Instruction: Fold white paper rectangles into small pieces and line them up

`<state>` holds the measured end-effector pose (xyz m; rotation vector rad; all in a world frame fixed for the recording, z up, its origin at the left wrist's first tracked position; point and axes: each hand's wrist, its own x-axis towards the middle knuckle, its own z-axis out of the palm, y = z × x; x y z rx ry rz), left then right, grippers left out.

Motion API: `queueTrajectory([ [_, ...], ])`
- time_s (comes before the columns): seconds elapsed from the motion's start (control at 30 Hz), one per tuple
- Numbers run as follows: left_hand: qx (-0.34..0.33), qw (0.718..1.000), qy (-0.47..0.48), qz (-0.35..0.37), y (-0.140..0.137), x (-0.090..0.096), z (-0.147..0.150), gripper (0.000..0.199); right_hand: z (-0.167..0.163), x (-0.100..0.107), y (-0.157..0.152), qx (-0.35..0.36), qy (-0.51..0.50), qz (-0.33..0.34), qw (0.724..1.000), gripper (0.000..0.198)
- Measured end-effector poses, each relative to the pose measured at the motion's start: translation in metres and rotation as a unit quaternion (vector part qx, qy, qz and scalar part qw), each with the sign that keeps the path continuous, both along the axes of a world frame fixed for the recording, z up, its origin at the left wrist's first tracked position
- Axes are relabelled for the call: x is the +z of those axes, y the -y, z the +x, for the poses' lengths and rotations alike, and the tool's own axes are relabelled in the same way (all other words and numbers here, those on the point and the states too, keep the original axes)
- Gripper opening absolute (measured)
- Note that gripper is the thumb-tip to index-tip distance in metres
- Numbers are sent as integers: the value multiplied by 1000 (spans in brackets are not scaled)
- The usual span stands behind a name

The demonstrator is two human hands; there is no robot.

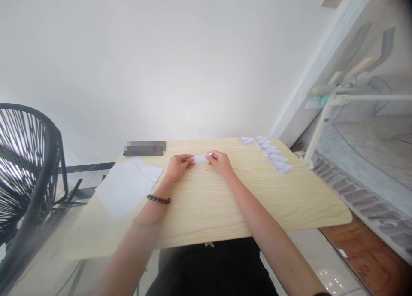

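A small folded white paper [200, 158] is stretched between my two hands, just over the middle of the table. My left hand [180, 165] pinches its left end; a dark bead bracelet is on that wrist. At the right end, my right hand [219, 161] grips the paper between thumb and fingers. Several folded white paper pieces [272, 152] lie in a slanting row at the table's back right, with one piece [245, 140] beside the row's far end. To the left rests a loose stack of white paper sheets [128, 186].
The pale wooden table [199, 218] has rounded corners and stands near a white wall. A dark, partly blurred-out object [143, 152] lies at its back left. A black woven chair [41, 158] is on the left, and a white metal frame [322, 124] on the right.
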<state>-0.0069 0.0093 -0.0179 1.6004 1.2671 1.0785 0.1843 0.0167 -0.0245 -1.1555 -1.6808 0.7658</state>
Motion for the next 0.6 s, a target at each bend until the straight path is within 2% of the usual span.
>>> queueTrajectory([
  [0.13, -2, 1000, 13, 6, -2, 0, -1, 37, 2, 0, 0, 7, -14, -10, 1000, 32],
  [0.33, -28, 995, 99, -12, 6, 9, 2, 42, 1, 6, 4, 36, -39, -42, 998, 35],
  [0.47, -72, 997, 29, 26, 11, 11, 6, 36, 1, 7, 6, 82, -13, -29, 996, 29],
  [0.6, -53, 996, -48, 56, 11, 11, 8, 30, 0, 6, 7, 86, 5, -18, 996, 30],
])
